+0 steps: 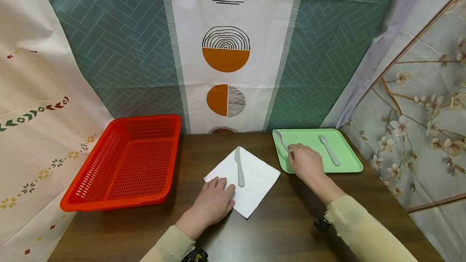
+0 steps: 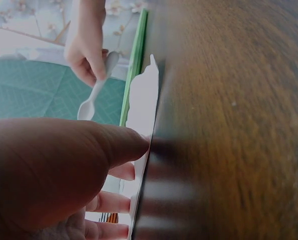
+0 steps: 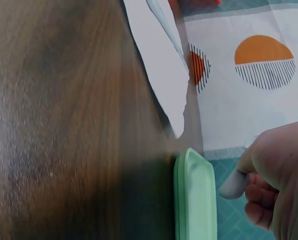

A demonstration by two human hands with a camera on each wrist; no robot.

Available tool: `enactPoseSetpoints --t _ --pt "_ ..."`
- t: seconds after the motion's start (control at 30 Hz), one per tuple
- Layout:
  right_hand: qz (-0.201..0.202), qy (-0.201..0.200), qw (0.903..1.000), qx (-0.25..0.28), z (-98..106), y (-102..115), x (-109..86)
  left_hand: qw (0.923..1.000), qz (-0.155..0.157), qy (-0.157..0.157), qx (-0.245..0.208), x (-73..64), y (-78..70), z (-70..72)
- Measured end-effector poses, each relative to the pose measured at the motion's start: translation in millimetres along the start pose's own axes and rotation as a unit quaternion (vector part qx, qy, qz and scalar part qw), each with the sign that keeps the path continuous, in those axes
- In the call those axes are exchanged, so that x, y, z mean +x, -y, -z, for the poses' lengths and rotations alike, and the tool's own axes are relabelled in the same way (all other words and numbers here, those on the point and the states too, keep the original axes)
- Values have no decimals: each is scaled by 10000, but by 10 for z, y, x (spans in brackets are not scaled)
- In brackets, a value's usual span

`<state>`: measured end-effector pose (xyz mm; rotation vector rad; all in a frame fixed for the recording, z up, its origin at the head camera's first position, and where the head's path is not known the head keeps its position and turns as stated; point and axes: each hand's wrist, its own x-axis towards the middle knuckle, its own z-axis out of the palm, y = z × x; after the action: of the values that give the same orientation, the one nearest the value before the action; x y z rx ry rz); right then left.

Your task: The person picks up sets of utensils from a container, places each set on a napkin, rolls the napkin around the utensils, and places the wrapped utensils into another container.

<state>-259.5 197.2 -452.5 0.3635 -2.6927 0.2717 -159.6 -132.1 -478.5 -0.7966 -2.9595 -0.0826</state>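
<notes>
A white paper napkin point(image 1: 258, 175) lies turned like a diamond on the wooden table, with a grey knife point(image 1: 240, 169) on it. My left hand point(image 1: 209, 203) rests on the napkin's left part, fingers extended and thumb out to the side. Over the left part of the green tray point(image 1: 306, 142), my right hand point(image 1: 307, 163) pinches a grey spoon point(image 1: 278, 137) by its handle. The spoon's bowl points away from me, and in the left wrist view the spoon point(image 2: 94, 92) shows raised off the tray. Another grey knife point(image 1: 329, 151) lies on the tray's right half.
At the left of the table stands a red plastic basket point(image 1: 169, 173) with perforated walls. Patterned cloth point(image 1: 149, 51) hangs along the back, and more cloth point(image 1: 418, 132) bounds the right side. Bare wood point(image 1: 273, 229) shows between my forearms.
</notes>
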Motion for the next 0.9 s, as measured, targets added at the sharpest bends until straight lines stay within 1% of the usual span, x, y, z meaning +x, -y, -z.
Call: enactPoseSetpoints --t 0.37,0.57,0.9 --pt "46 104 9999 98 -31 145 7 10000 7 55 11 8 3 -3" --pt "94 51 9997 239 -79 214 -8 10000 2 45 22 9 5 -12" --pt "-14 161 9994 291 -101 350 -12 10000 -31 -34 78 6 11 -24"
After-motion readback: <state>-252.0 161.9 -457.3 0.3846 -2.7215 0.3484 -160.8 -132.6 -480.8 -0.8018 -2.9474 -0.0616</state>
